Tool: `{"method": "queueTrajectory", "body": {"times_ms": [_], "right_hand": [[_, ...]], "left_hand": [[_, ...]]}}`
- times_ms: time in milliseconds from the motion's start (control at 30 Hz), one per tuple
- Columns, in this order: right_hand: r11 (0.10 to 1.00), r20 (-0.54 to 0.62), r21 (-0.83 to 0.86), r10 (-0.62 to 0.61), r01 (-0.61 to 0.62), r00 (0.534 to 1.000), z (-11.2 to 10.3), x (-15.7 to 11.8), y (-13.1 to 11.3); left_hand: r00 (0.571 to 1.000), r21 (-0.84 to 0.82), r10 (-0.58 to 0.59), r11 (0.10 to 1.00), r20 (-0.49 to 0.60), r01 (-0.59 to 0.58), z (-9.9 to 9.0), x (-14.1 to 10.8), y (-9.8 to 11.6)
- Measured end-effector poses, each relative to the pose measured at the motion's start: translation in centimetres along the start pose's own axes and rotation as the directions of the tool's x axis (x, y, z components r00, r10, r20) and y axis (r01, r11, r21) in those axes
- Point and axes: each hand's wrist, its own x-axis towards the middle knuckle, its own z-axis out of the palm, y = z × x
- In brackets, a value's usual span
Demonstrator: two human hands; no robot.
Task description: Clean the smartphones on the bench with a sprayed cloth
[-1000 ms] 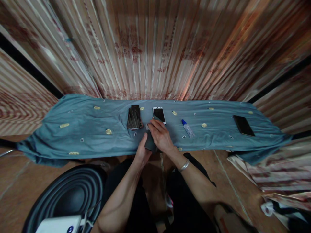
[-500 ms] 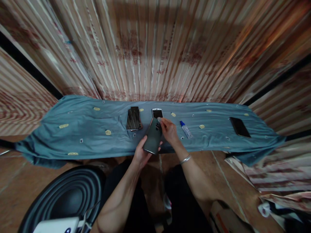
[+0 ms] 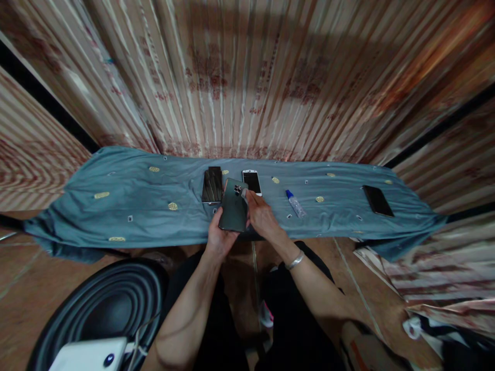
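A dark green phone (image 3: 233,210), its camera side facing up, rests in my left hand (image 3: 219,235), whose fingers wrap its lower part. My right hand (image 3: 260,212) is closed on a small pale cloth (image 3: 244,192) at the phone's upper right edge, beside the camera lenses. Just behind lies a white phone (image 3: 252,182) with a dark screen. Dark stacked phones (image 3: 212,185) lie to the left of the held phone. A clear bottle with a blue cap (image 3: 296,204) lies to the right of my right hand.
Blue patterned cloth (image 3: 139,226) covers the narrow table. A black phone (image 3: 378,200) lies at its right end. Pleated curtains (image 3: 240,118) hang behind. At the lower left, a white device with a cable (image 3: 88,355) sits on a round black ridged object (image 3: 112,304).
The green phone has shifted left and slightly up with my left hand, and now sits more upright. My right hand has moved a little left and down, still at the camera end.
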Motion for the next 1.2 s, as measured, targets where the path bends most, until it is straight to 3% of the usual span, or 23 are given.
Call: {"method": "queueTrajectory", "body": {"times_ms": [300, 633, 767, 967, 1200], "right_hand": [[0.995, 0.052, -0.055, -0.085, 0.088, 0.995, -1.3, -1.4, -3.6], [0.949, 0.058, -0.003, -0.314, 0.315, 0.948, -1.8, -3.6, -7.0], [0.946, 0.042, 0.027, -0.324, 0.324, 0.945, -1.4, -3.0, -6.9], [0.975, 0.008, 0.004, -0.224, 0.224, 0.975, -1.1, -1.5, -5.4], [0.991, -0.066, -0.034, -0.134, 0.132, 0.989, -1.5, 0.4, -2.6]], "left_hand": [[0.988, -0.073, 0.044, 0.996, -0.146, -0.055, 0.4, 0.1, 0.6], [0.998, -0.038, -0.013, 0.999, -0.054, 0.011, 0.4, 0.3, 0.5], [0.999, -0.023, 0.033, 0.999, -0.036, -0.034, 0.4, 0.0, -0.3], [0.996, -0.087, 0.08, 0.993, -0.033, -0.082, 0.3, 0.0, -1.2], [0.999, 0.018, -0.047, 0.999, -0.016, 0.047, 0.6, -1.0, -1.5]]}}
